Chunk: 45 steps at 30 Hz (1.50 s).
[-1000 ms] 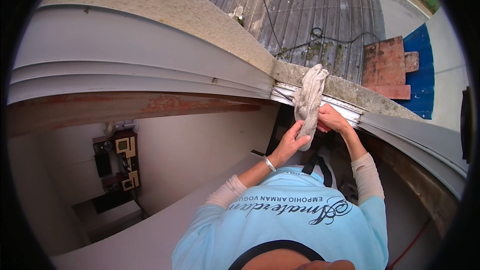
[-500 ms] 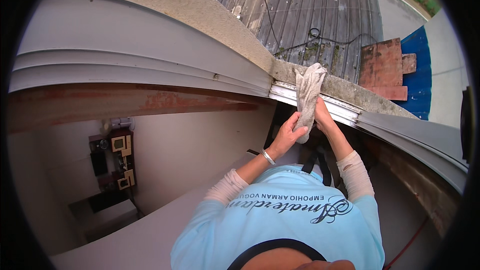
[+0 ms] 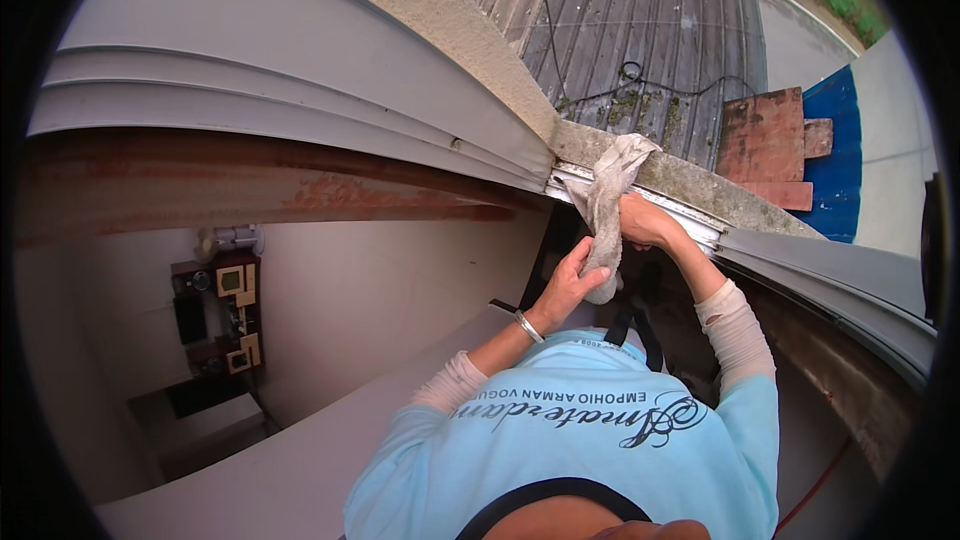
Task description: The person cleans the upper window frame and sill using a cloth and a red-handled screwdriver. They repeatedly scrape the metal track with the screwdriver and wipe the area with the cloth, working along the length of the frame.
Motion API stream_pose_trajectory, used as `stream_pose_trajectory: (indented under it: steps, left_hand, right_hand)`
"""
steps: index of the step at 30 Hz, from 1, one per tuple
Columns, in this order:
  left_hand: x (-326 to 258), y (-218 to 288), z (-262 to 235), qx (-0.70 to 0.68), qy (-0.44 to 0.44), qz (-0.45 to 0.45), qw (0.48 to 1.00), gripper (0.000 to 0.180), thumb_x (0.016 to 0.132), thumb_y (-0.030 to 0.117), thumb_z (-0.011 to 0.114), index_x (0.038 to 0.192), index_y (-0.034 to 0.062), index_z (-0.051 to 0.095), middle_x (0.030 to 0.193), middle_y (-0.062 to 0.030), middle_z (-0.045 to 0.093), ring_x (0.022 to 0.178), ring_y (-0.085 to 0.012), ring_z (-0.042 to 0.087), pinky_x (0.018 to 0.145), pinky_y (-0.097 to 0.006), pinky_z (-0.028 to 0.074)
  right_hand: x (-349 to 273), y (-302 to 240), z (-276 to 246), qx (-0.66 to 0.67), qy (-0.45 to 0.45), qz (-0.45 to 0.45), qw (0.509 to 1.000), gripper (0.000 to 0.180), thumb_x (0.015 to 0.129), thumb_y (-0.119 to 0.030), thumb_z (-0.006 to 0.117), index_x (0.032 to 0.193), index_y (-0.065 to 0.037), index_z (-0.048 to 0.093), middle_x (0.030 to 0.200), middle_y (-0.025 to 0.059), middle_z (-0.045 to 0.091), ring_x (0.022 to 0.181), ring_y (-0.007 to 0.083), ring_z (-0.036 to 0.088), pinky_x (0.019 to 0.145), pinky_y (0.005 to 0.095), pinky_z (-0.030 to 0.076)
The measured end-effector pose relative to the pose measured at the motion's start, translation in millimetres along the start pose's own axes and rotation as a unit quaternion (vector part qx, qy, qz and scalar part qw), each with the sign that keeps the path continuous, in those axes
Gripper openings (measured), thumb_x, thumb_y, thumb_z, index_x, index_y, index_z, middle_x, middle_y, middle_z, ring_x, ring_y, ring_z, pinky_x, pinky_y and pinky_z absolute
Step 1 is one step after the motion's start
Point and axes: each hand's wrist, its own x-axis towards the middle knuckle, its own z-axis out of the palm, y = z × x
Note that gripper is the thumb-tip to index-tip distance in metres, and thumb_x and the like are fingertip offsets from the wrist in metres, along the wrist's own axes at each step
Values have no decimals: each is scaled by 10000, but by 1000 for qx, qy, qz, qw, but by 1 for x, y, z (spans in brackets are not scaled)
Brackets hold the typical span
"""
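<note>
A greyish-white, dirty cloth (image 3: 606, 202) hangs bunched and twisted over the white window track (image 3: 690, 223), its upper end resting on the rough concrete sill (image 3: 735, 197). My left hand (image 3: 570, 288), with a silver bracelet at the wrist, is closed on the cloth's lower end, inside the window. My right hand (image 3: 645, 221) is closed against the cloth's right side, just over the track; its fingertips are partly hidden behind the cloth.
Grey sliding window frames (image 3: 330, 70) flank the sill. Outside lie a corrugated roof (image 3: 610, 20) with a black cable (image 3: 690, 91), reddish boards (image 3: 765, 140) and a blue sheet (image 3: 838, 160). Indoors, a cabinet with speakers (image 3: 235, 310) stands far below at the left.
My right hand has moved up along the cloth, onto the track. The cloth has become more twisted, its middle bending leftward, and my left hand has dropped slightly. The view has tilted a little.
</note>
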Motion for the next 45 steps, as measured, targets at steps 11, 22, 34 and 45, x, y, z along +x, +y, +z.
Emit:
stream_pose_trajectory:
  steps: [11, 22, 34, 45]
  left_hand:
    - [1, 7, -5, -17, 6, 41, 999, 416, 884, 117, 582, 1261, 17, 436, 1178, -30, 515, 1089, -90, 469, 962, -256, 372]
    - [-5, 1, -24, -4, -10, -5, 1000, 348, 882, 91, 558, 1206, 43, 441, 1015, -60, 587, 902, -122, 585, 807, -277, 485]
    - [-23, -5, -39, -16, 0, 6, 1000, 283, 876, 107, 564, 1132, 39, 464, 1025, -46, 566, 927, -104, 559, 845, -263, 449]
    - [-10, -2, -48, 95, -42, 52, 993, 328, 873, 117, 581, 1167, 29, 464, 1073, -27, 532, 984, -81, 495, 863, -257, 423]
  right_hand:
    - [13, 2, -11, 318, -85, 88, 940, 210, 892, -101, 407, 823, -7, 582, 549, 88, 539, 389, 155, 525, 317, 296, 403]
    - [-2, -25, 77, 544, 97, 91, 828, 209, 903, -211, 484, 917, -26, 582, 692, 54, 576, 472, 143, 528, 341, 275, 378]
    - [20, -18, 105, 383, 199, 68, 899, 200, 873, -164, 520, 875, 22, 594, 687, 95, 605, 511, 168, 567, 425, 328, 424]
    - [18, 2, 68, -145, 207, -19, 967, 154, 767, -79, 559, 782, 66, 608, 720, 271, 622, 624, 395, 633, 579, 450, 508]
